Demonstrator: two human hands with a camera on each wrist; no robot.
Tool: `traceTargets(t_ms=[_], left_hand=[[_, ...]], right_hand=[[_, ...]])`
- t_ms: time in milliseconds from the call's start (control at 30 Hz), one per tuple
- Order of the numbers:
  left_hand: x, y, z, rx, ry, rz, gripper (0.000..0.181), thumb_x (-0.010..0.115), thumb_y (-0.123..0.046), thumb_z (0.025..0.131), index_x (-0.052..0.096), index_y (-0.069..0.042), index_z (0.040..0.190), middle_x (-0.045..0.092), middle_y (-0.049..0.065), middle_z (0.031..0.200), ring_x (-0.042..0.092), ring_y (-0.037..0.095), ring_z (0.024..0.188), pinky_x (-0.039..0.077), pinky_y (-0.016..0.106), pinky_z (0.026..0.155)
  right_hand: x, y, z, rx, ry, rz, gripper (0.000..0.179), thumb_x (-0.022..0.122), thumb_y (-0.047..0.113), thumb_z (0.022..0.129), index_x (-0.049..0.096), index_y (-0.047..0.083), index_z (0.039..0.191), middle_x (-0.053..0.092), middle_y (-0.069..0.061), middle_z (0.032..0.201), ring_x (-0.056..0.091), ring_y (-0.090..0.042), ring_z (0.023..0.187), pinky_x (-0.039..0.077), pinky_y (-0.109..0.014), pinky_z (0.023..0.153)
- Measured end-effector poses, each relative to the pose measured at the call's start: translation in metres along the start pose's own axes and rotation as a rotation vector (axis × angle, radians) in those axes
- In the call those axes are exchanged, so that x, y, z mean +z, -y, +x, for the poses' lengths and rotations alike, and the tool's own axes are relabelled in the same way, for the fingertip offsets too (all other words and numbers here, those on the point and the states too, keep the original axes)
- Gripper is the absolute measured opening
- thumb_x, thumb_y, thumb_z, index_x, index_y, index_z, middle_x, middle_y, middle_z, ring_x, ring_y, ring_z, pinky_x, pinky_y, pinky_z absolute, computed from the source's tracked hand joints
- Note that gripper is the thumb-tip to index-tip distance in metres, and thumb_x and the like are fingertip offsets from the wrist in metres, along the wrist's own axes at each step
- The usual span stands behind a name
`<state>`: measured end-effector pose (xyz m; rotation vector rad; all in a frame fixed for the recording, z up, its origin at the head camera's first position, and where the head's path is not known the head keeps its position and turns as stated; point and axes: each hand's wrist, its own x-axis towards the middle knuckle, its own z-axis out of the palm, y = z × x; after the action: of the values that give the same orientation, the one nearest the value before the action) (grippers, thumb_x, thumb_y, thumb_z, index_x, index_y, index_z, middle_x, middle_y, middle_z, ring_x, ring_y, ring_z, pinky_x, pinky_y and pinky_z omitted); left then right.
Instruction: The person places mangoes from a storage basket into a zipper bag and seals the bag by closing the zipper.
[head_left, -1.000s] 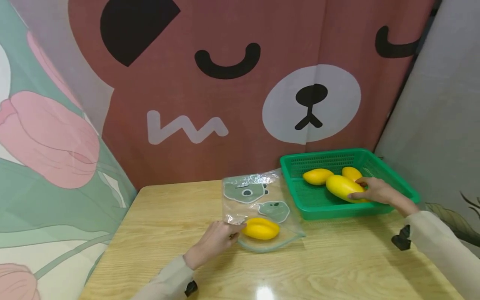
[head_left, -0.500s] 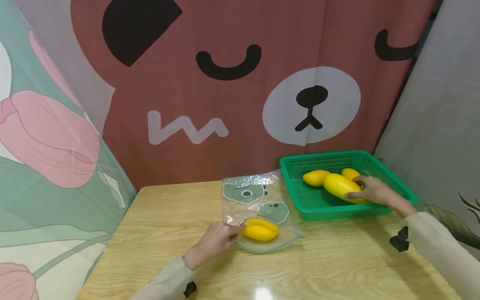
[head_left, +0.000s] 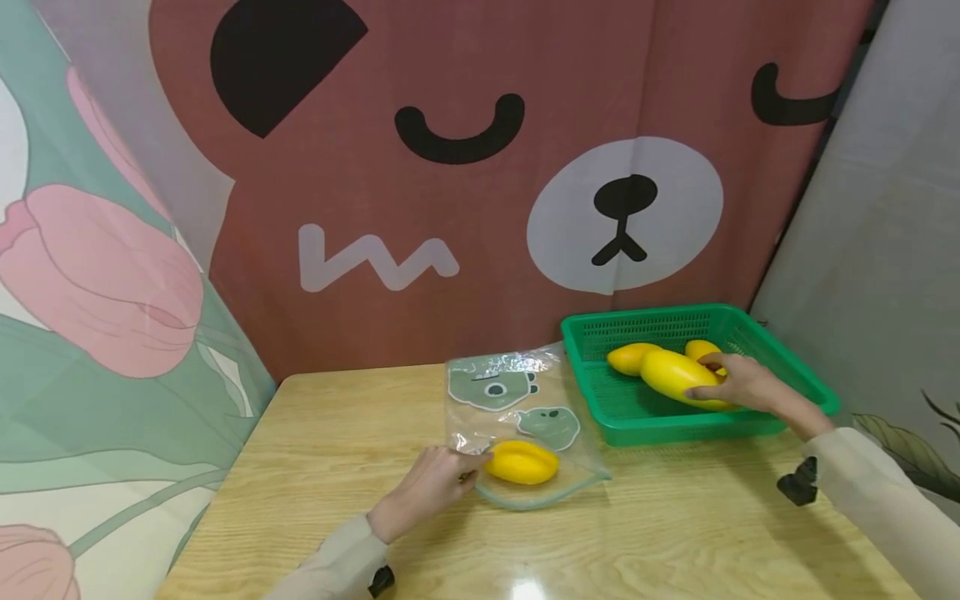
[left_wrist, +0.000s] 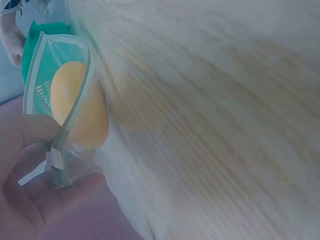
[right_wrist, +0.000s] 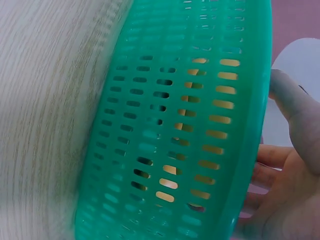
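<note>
My left hand (head_left: pixel 433 486) pinches the open mouth of a clear zip bag (head_left: pixel 465 425) with green cartoon prints. In the left wrist view its thumb and fingers hold the bag's edge near a white slider (left_wrist: pixel 55 159). Inside the bag, close to the mouth, lies a yellow mango (head_left: pixel 522 462). Over at the right, my right hand (head_left: pixel 750 385) grips a large yellow mango (head_left: pixel 675 372) within the green basket (head_left: pixel 622 429). Two smaller mangoes lie behind it, one to the left (head_left: pixel 628 359) and one at the back (head_left: pixel 701 348). In the right wrist view the basket wall mostly hides the held mango.
The wooden table (head_left: pixel 352 433) carries the bag and basket, with the basket just right of the bag. Behind the table hangs a curtain (head_left: pixel 465 317) with a bear print. The basket's raised rim (right_wrist: pixel 260 120) stands beside my right hand.
My right hand stays on the large mango, which has shifted slightly left in the basket and now overlaps the left mango more. The left hand and bag have stayed put.
</note>
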<state>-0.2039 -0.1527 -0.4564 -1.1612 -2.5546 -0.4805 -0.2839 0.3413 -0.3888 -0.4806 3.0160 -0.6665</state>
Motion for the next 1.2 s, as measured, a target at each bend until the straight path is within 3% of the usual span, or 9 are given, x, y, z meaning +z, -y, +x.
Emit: traceTargets(t_ms=[400,1000,1200], left_hand=[[0.002,0.0,0.0,-0.002,0.0,0.0,0.036,0.077,0.001,0.079,0.075,-0.01,0.113,0.061,-0.008,0.066,0.029,-0.003,0.049,0.026,0.012,0.043],[0.002,0.001,0.0,-0.011,0.012,-0.018,0.037,0.076,0.002,0.079,0.075,-0.01,0.114,0.06,-0.01,0.065,0.023,-0.005,0.048,0.022,0.01,0.043],[-0.001,0.0,0.002,-0.027,0.026,-0.02,0.035,0.075,0.001,0.081,0.075,-0.011,0.113,0.06,-0.009,0.068,0.028,-0.003,0.05,0.024,0.011,0.044]], right_hand=[[0.001,0.006,-0.002,0.002,-0.045,-0.018,0.08,0.074,0.044,0.087,0.05,-0.019,0.129,0.058,-0.035,0.118,0.055,-0.024,0.079,0.044,-0.033,0.062],[0.003,0.016,-0.002,0.029,-0.168,-0.001,0.079,0.071,0.049,0.087,0.054,-0.016,0.129,0.062,-0.033,0.11,0.055,-0.025,0.073,0.042,-0.032,0.054],[0.001,0.021,-0.004,0.005,-0.181,0.003,0.077,0.072,0.047,0.087,0.055,-0.014,0.13,0.059,-0.036,0.119,0.054,-0.024,0.074,0.042,-0.032,0.055]])
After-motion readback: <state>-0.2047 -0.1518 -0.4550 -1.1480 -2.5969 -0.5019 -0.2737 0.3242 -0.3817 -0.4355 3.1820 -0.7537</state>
